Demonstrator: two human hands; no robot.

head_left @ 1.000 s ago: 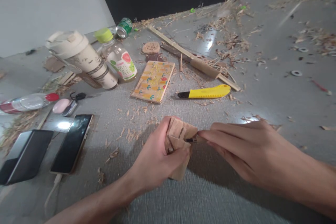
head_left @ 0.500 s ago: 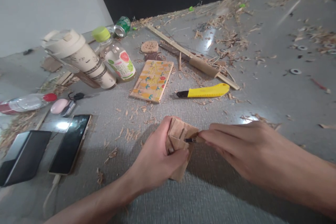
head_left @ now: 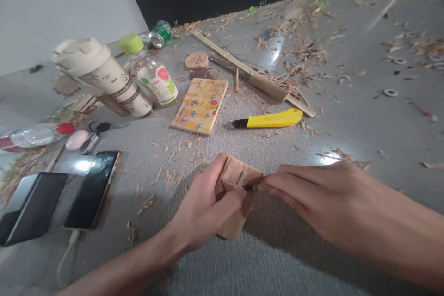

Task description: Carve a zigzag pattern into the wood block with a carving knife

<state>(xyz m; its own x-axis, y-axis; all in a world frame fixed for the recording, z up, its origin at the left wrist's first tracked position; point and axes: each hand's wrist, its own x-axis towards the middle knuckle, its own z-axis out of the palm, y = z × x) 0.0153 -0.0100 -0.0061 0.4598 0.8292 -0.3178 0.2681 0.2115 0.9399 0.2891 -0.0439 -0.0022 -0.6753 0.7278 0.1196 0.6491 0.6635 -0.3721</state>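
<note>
My left hand (head_left: 204,203) is wrapped round a small wooden block (head_left: 237,222), its thumb pressed across the near face. Dark lines or grooves mark the block's upper face. From the right, my right hand (head_left: 319,199) pinches a slim carving knife (head_left: 253,188) with a short dark blade and a wooden-looking handle. The blade's tip meets the block close to my left thumb; most of the handle is hidden by my fingers. Just beyond the block lies a yellow utility knife (head_left: 274,119). A painted wooden board (head_left: 201,105) rests to its left.
At the left stand a cream tumbler (head_left: 104,78) and a green-capped bottle (head_left: 154,76). A phone (head_left: 93,189) on a cable lies nearer, beside a dark folded case (head_left: 31,208). Bamboo strips (head_left: 267,87), wood shavings (head_left: 308,51) and metal washers (head_left: 391,93) are scattered beyond.
The block has turned slightly in my left hand, and the left thumb has shifted a little leftward. The knife tip has moved slightly down and stays against the block.
</note>
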